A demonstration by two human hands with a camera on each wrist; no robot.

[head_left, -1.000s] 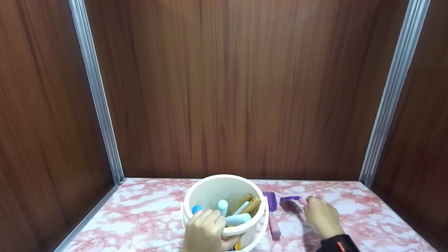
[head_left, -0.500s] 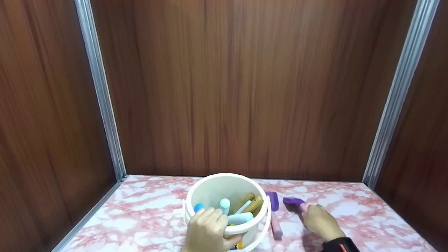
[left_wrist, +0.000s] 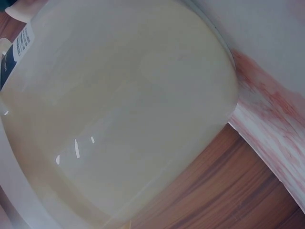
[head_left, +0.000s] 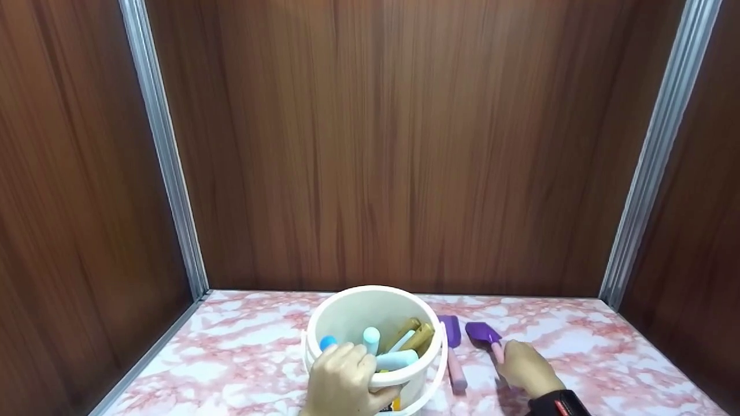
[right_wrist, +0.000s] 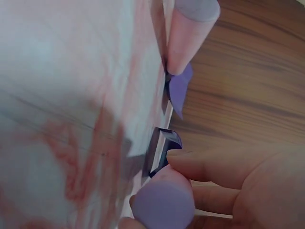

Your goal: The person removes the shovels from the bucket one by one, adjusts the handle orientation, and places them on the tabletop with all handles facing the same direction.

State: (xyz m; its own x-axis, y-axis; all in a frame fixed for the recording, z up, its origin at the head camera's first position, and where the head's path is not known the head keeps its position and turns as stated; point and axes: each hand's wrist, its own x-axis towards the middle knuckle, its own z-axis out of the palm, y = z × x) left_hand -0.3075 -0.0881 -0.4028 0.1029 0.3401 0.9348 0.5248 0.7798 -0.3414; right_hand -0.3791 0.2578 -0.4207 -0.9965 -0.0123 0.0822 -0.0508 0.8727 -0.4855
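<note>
While left hand (head_left: 342, 377) grips bucket (head_left: 361, 310), right hand (head_left: 528, 368) grips shovel (head_left: 496, 348), axis slanting, blade (head_left: 481, 331) away.

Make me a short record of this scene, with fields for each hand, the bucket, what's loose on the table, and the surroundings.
Left hand: grips the near rim of the bucket
Right hand: holds a purple-bladed shovel by its pink handle
Bucket: white, on the table
Bucket contents: a blue item, light-blue rods, gold-coloured pieces; the rest hidden
Loose on table: a second purple-and-pink tool, between bucket and right hand
Table: pink-and-white marbled
Backdrop: brown wood-grain panels
</note>
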